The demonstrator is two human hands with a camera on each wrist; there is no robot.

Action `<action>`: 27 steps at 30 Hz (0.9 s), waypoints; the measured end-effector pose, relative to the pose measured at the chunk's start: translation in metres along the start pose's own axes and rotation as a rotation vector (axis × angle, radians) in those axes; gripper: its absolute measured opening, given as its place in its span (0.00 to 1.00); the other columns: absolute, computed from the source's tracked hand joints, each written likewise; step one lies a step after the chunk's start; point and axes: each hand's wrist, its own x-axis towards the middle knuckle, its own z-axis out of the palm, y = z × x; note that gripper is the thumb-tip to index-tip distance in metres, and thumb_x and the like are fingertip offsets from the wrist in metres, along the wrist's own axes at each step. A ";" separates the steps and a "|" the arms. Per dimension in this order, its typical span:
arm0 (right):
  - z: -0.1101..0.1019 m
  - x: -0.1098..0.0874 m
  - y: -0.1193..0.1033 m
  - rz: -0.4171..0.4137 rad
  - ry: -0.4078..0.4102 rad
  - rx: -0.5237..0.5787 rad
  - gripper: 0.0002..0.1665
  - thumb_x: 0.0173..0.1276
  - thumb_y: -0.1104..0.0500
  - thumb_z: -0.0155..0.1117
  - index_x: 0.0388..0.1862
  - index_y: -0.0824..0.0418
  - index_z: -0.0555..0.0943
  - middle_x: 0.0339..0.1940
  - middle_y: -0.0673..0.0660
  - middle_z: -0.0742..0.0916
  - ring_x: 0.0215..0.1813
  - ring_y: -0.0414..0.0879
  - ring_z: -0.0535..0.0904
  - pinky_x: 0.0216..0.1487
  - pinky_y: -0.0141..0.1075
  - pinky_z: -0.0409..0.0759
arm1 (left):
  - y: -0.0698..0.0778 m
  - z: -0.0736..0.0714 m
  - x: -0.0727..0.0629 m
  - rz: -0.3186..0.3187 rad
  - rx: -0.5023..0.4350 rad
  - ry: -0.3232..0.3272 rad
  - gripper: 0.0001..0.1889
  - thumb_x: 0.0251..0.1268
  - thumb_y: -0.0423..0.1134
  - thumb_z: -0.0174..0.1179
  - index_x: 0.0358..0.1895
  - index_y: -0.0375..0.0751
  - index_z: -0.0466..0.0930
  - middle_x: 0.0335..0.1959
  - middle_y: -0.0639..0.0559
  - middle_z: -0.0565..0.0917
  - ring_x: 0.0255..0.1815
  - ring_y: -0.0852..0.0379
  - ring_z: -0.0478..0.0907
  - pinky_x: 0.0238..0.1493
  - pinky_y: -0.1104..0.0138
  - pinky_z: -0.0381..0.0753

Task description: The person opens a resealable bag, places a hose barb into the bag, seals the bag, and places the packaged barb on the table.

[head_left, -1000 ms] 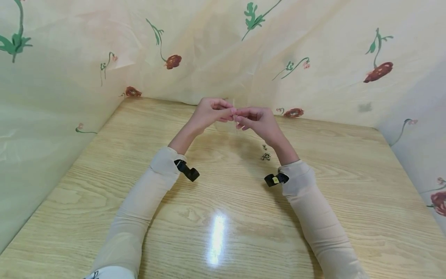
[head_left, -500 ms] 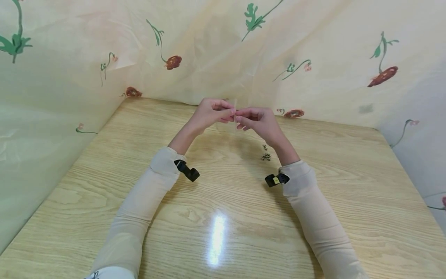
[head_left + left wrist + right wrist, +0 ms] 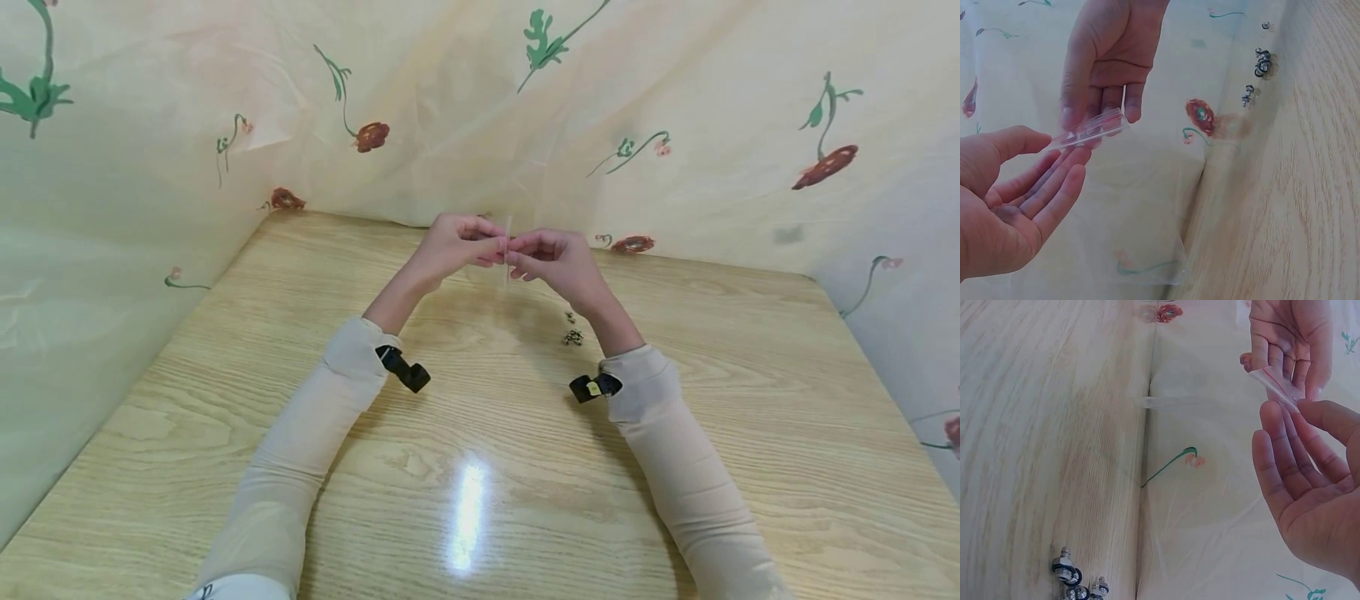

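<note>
A clear plastic zip-lock bag (image 3: 1107,130) hangs between both hands at the back of the table; a red line runs along its mouth in the right wrist view. My left hand (image 3: 453,246) pinches the bag's mouth between thumb and fingers. From the other side my right hand (image 3: 555,262) pinches it too, fingertips right beside those of the left. Seen from the head, the bag is edge-on, a thin upright strip. Its see-through body hangs low in the left wrist view.
Several small silvery metal fittings (image 3: 1066,570) with black rings lie on the wooden table (image 3: 480,400), below and in front of the right hand. Behind the table's far edge hangs a pale flowered sheet (image 3: 450,100), close behind the hands. Another sheet side borders the left.
The bag's edge has come to stand upright and shows more plainly between the hands. Both hands keep nearly the same place and grip; the metal fittings have not moved.
</note>
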 end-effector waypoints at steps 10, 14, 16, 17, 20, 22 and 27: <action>0.005 -0.001 0.000 -0.009 0.033 -0.037 0.12 0.69 0.66 0.67 0.49 0.71 0.84 0.38 0.54 0.90 0.33 0.41 0.87 0.37 0.32 0.84 | -0.001 0.006 0.001 -0.007 0.016 0.055 0.11 0.68 0.30 0.65 0.49 0.27 0.85 0.39 0.42 0.88 0.35 0.59 0.86 0.49 0.56 0.86; 0.006 -0.001 0.000 -0.022 0.045 -0.048 0.12 0.69 0.67 0.67 0.49 0.70 0.83 0.39 0.59 0.90 0.33 0.41 0.87 0.37 0.31 0.84 | -0.001 0.008 -0.001 -0.001 0.024 0.076 0.12 0.67 0.29 0.64 0.50 0.25 0.84 0.41 0.38 0.88 0.37 0.60 0.85 0.45 0.62 0.87; 0.007 -0.002 -0.001 -0.029 0.049 -0.050 0.12 0.68 0.68 0.66 0.50 0.71 0.83 0.39 0.60 0.89 0.33 0.41 0.87 0.37 0.31 0.83 | -0.001 0.009 -0.001 0.005 0.027 0.081 0.12 0.67 0.29 0.64 0.50 0.25 0.83 0.42 0.37 0.88 0.37 0.61 0.85 0.45 0.63 0.87; 0.007 -0.002 -0.001 -0.032 0.050 -0.052 0.13 0.69 0.68 0.66 0.50 0.71 0.82 0.39 0.60 0.89 0.34 0.40 0.86 0.37 0.30 0.83 | -0.001 0.010 -0.001 0.008 0.029 0.084 0.12 0.67 0.29 0.64 0.50 0.25 0.83 0.42 0.37 0.88 0.37 0.61 0.85 0.45 0.63 0.87; 0.008 -0.001 -0.001 -0.045 0.055 -0.075 0.14 0.69 0.68 0.66 0.51 0.72 0.82 0.40 0.63 0.88 0.34 0.39 0.86 0.38 0.29 0.83 | -0.002 0.011 -0.001 0.013 0.036 0.092 0.12 0.66 0.28 0.64 0.50 0.26 0.83 0.42 0.37 0.88 0.37 0.61 0.85 0.45 0.64 0.86; 0.009 -0.001 0.000 -0.056 0.058 -0.095 0.14 0.69 0.68 0.66 0.51 0.73 0.82 0.40 0.66 0.88 0.35 0.38 0.85 0.38 0.28 0.83 | -0.002 0.011 0.000 0.013 0.038 0.097 0.12 0.66 0.27 0.64 0.50 0.26 0.83 0.41 0.38 0.88 0.36 0.61 0.85 0.45 0.64 0.86; 0.011 -0.001 -0.001 -0.081 0.073 -0.144 0.14 0.68 0.67 0.67 0.51 0.73 0.83 0.42 0.71 0.87 0.36 0.37 0.84 0.41 0.26 0.82 | -0.004 0.012 0.000 0.012 0.032 0.111 0.12 0.65 0.29 0.66 0.49 0.26 0.83 0.41 0.39 0.88 0.36 0.61 0.85 0.44 0.63 0.87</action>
